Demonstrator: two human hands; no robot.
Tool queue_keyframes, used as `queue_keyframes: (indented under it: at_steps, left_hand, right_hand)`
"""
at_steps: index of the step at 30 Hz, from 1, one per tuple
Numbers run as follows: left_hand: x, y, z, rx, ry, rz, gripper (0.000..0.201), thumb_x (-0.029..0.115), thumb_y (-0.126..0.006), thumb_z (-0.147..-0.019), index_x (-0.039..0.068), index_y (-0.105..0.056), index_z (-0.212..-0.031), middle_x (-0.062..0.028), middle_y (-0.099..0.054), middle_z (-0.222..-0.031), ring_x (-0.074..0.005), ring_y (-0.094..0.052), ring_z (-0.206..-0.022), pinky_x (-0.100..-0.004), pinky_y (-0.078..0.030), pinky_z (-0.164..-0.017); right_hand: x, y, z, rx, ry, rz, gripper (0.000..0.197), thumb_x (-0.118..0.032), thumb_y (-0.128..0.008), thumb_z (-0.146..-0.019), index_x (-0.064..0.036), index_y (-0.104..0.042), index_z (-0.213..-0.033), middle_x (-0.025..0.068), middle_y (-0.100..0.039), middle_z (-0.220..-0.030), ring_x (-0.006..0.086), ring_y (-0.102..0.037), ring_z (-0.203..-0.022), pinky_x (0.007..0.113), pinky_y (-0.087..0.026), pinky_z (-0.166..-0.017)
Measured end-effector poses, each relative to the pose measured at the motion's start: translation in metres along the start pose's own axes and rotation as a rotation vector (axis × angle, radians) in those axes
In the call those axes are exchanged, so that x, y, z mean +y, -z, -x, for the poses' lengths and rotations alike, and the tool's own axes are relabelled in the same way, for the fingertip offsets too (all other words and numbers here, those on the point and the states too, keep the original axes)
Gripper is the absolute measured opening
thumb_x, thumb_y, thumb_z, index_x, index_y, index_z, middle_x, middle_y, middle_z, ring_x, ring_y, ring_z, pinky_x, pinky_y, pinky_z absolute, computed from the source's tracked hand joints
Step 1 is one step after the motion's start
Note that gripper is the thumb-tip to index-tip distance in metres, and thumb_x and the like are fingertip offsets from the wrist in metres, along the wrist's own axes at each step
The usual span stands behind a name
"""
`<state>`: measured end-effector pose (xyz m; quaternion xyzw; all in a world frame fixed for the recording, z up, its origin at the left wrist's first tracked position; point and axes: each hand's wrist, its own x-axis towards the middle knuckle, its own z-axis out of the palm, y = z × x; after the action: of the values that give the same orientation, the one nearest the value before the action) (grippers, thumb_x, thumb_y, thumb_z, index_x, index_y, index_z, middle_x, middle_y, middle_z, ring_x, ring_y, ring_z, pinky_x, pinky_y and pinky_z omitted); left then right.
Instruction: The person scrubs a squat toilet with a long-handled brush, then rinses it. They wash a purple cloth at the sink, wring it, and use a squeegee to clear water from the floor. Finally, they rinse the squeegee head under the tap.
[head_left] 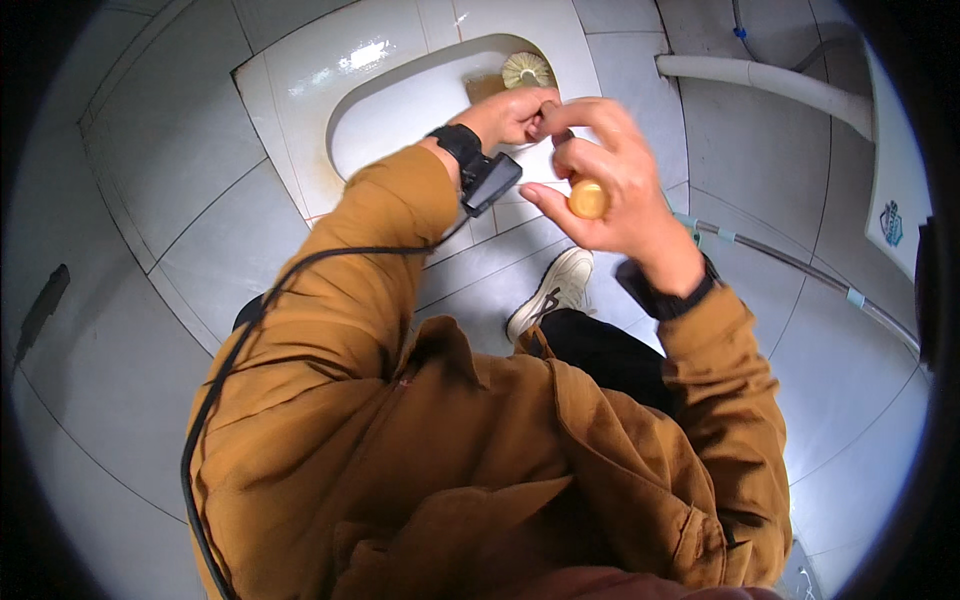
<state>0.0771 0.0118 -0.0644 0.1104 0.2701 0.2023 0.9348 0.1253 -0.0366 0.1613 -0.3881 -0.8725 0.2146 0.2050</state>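
Observation:
A toilet brush reaches from the squat toilet [385, 130] back toward me. Its round, pale bristle head [526, 70] is at the far right of the bowl. My left hand [515, 117] is closed around what looks like its shaft, just on the near side of the bristles. Against the palm of my right hand [615, 180] rests the rounded yellow handle end [588, 199], with the fingers curled and the thumb held apart. The hands hide most of the shaft between them.
Brownish matter [486, 88] lies in the bowl beside the bristles. On the right run a white pipe [765, 80] and a metal hose [790, 260]. A black cable [235, 350] trails along my left sleeve. My shoe [555, 290] stands on the grey tiles below my hands.

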Motion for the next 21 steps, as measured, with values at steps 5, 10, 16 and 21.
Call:
queue_keyframes:
  at_steps: [5, 10, 16, 21]
  left_hand:
    - [-0.026, -0.012, 0.043, -0.013, 0.404, -0.238, 0.014, 0.016, -0.052, -0.082, 0.004, -0.051, -0.074, -0.0033, -0.05, -0.057, -0.0075, -0.036, -0.037, -0.0211, -0.024, -0.03]
    - [-0.02, -0.013, 0.051, 0.04, 0.354, -0.509, 0.032, 0.031, -0.051, -0.088, 0.001, -0.052, -0.077, -0.0031, -0.048, -0.053, -0.0109, -0.035, -0.035, -0.0235, -0.026, -0.032]
    - [0.012, 0.022, 0.042, -0.027, 0.2, 0.181, 0.029, 0.033, -0.055, -0.09, 0.004, -0.052, -0.091, -0.0121, -0.061, -0.081, -0.0153, -0.061, -0.064, -0.0283, -0.053, -0.057]
    - [0.018, 0.024, 0.022, 0.222, 0.049, -0.308, 0.022, 0.023, -0.06, -0.085, 0.002, -0.053, -0.081, -0.0075, -0.056, -0.07, -0.013, -0.052, -0.056, -0.0271, -0.044, -0.047]
  right_hand:
    - [-0.048, -0.055, 0.032, 0.154, 0.012, -0.302, 0.019, 0.0, -0.066, -0.058, -0.0091, -0.049, -0.058, 0.0039, -0.047, -0.054, 0.0228, -0.045, -0.045, 0.031, -0.036, -0.043]
    - [-0.047, -0.052, 0.035, 0.217, -0.024, -0.333, 0.018, 0.002, -0.065, -0.055, -0.0078, -0.051, -0.06, 0.0044, -0.047, -0.053, 0.0234, -0.045, -0.044, 0.032, -0.036, -0.043]
    - [-0.023, -0.047, 0.016, -0.126, 0.209, -0.384, 0.011, -0.005, -0.064, -0.06, -0.0082, -0.054, -0.062, 0.0035, -0.047, -0.056, 0.0238, -0.049, -0.049, 0.033, -0.04, -0.046]
    - [-0.009, -0.052, 0.031, -0.356, 0.267, -0.351, 0.007, -0.012, -0.061, -0.061, -0.0081, -0.056, -0.065, 0.0044, -0.049, -0.058, 0.0247, -0.052, -0.056, 0.034, -0.043, -0.058]
